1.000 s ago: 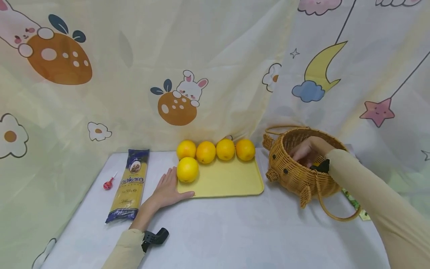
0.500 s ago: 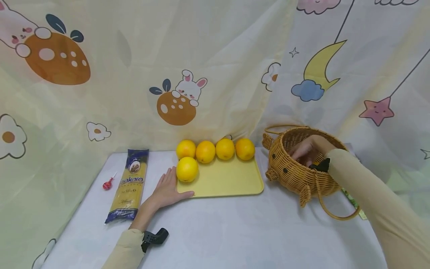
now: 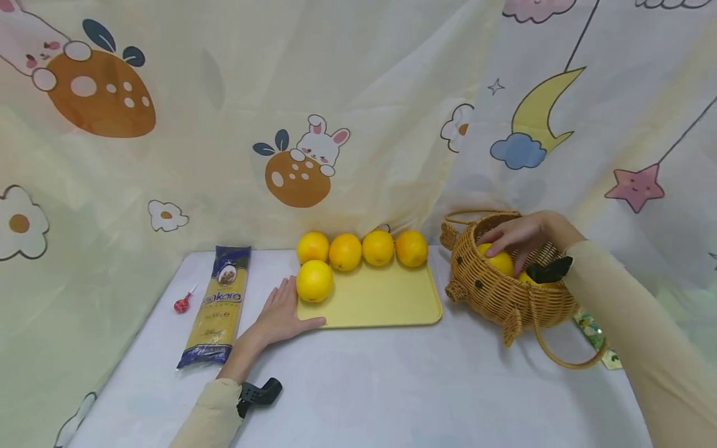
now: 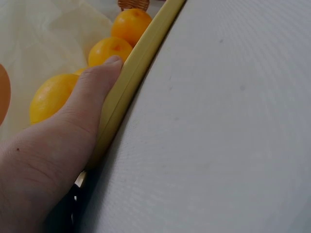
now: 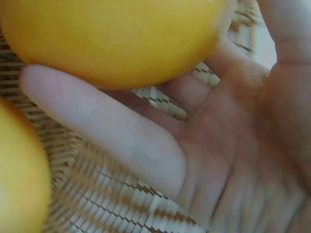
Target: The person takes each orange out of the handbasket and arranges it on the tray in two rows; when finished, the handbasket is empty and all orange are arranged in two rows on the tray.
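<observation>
My right hand (image 3: 526,235) is in the mouth of a pig-faced wicker basket (image 3: 495,292), gripping an orange (image 3: 496,261) with thumb and fingers. The right wrist view shows that orange (image 5: 112,39) against my fingers, with a second orange (image 5: 19,170) lower in the basket. My left hand (image 3: 280,316) rests at the left end of a yellow tray (image 3: 386,305), fingers straight along its side. Its thumb (image 4: 92,92) lies over the front rim. On the tray, several oranges (image 3: 345,252) form a back row, and another orange (image 3: 315,281) sits in front of the leftmost one.
Left of the tray lies a blue-and-yellow pasta packet (image 3: 217,308), with a red lollipop (image 3: 182,303) beside it. A basket handle (image 3: 568,364) droops onto the white table (image 3: 392,386). Behind it, a green patterned packet (image 3: 590,330) shows partly. A printed cloth hangs at the back.
My right hand has risen inside the basket, lifting an orange into sight near the rim. The left hand and the tray's oranges have stayed in place.
</observation>
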`<state>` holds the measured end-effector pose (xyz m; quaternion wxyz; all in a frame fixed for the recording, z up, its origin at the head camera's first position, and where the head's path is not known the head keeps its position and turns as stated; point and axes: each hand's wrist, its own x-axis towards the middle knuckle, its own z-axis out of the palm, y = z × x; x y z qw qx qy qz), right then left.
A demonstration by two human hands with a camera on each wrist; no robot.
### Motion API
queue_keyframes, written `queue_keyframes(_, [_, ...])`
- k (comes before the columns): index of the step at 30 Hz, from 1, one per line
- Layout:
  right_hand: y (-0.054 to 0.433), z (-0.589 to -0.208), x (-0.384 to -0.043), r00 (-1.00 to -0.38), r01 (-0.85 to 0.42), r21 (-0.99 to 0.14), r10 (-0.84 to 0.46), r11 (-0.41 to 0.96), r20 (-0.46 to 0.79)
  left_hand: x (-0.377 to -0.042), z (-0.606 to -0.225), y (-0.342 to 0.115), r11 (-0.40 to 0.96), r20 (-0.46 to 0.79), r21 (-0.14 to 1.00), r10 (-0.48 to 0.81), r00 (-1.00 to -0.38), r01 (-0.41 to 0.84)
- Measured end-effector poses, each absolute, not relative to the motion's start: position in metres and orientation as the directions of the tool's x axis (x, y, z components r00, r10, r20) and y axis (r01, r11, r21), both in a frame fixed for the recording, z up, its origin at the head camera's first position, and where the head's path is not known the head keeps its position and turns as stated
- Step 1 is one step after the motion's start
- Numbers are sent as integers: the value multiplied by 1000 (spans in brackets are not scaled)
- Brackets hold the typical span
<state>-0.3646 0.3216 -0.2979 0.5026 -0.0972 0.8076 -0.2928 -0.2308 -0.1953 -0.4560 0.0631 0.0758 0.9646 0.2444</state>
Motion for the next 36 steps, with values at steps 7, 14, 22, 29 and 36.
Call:
queue_keyframes(7, [350, -266, -355, -595, 36, -634, -493, 772, -634, -232, -455, -197, 869, -81, 479, 182, -980, 122])
queue_keyframes(14, [360, -238, -347, -626, -51, -788, -634, 614, -454, -232, -454, -197, 869, -84, 480, 181, -980, 119])
queue_keyframes(22, [333, -226, -335, -655, -114, -828, -668, 550, -354, -231, -456, -197, 866, -82, 486, 181, -980, 119])
queue_keyframes(29, [280, -223, -328, -818, -159, -883, -560, 442, -133, -229, -455, -197, 865, -87, 489, 176, -981, 112])
queue_keyframes(36, [227, -226, -314, -870, -167, -916, -491, 364, -36, -230, -454, -198, 870, -91, 480, 180, -979, 115])
